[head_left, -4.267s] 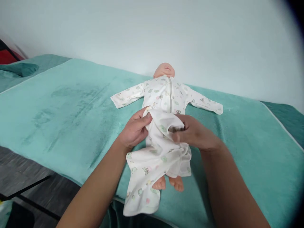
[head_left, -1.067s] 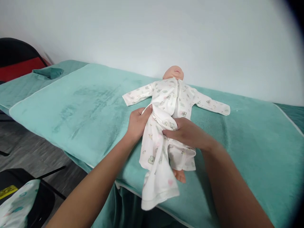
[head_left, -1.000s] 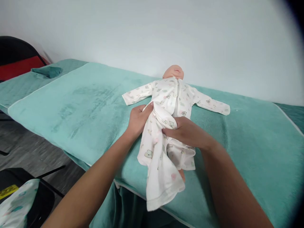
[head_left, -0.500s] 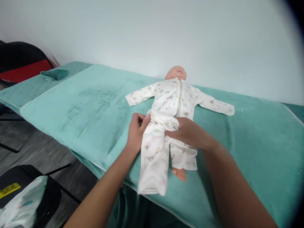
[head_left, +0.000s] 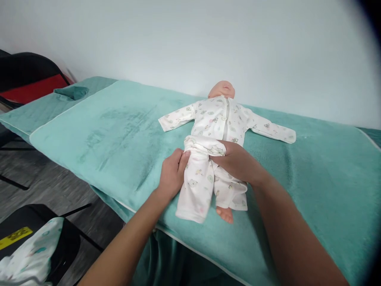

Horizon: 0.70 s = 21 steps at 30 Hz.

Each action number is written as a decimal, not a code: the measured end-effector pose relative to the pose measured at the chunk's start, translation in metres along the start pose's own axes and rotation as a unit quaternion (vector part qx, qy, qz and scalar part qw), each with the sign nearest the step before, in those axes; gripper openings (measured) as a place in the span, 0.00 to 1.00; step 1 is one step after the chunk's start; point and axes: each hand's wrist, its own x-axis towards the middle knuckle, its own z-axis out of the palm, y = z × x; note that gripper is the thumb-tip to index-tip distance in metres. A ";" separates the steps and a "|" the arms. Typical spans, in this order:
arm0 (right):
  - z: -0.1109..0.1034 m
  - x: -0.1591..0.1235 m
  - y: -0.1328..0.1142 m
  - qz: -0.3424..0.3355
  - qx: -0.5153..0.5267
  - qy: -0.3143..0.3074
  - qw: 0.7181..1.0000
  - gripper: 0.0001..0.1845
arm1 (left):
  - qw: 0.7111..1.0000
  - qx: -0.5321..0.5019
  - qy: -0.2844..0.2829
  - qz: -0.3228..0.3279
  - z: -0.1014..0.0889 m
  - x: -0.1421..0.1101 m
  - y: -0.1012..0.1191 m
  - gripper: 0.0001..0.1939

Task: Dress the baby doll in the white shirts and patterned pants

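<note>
A baby doll [head_left: 222, 89] lies on its back on the green-covered bed, wearing a white printed jacket [head_left: 210, 119]. White printed pants [head_left: 197, 188] cover its legs, with the waist bunched below the jacket. My left hand [head_left: 174, 171] grips the pants at the side of the left-hand leg, thumb on top. My right hand [head_left: 236, 159] is closed on the bunched waist, its fingertips partly hidden by the cloth. One bare foot [head_left: 225, 215] sticks out of the right-hand pant leg; the other foot is hidden inside the left-hand one.
The green bed cover [head_left: 119, 131] stretches to both sides, against a white wall [head_left: 166, 43]. A face hole [head_left: 71, 92] is at the bed's left end. Lower left, a black chair [head_left: 68, 242] holds a white printed cloth [head_left: 38, 254]. Another chair with a red part [head_left: 35, 88] stands behind.
The left-hand pant leg has been drawn up toward the doll's body, so its hem sits higher. My left hand has shifted slightly down along the pants. The view has moved a little.
</note>
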 end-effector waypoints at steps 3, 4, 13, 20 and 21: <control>0.000 0.001 0.002 0.001 -0.008 0.011 1.000 0.08 | 0.998 0.018 0.038 0.036 0.005 0.021 -0.004 0.19; 0.001 0.002 0.003 0.002 -0.011 0.018 1.000 0.08 | 0.997 0.025 0.051 0.048 0.007 0.027 -0.005 0.19; 0.005 0.004 0.007 0.057 -0.076 0.094 0.991 0.04 | 0.993 -0.080 0.090 0.004 0.011 0.039 -0.010 0.19; -0.022 -0.010 0.003 -0.050 0.052 0.054 0.996 0.14 | 0.949 -0.308 -0.003 -0.071 0.006 0.068 -0.010 0.10; -0.024 -0.010 0.006 -0.057 0.063 0.107 0.991 0.14 | 0.948 -0.310 -0.024 -0.070 0.005 0.073 -0.005 0.10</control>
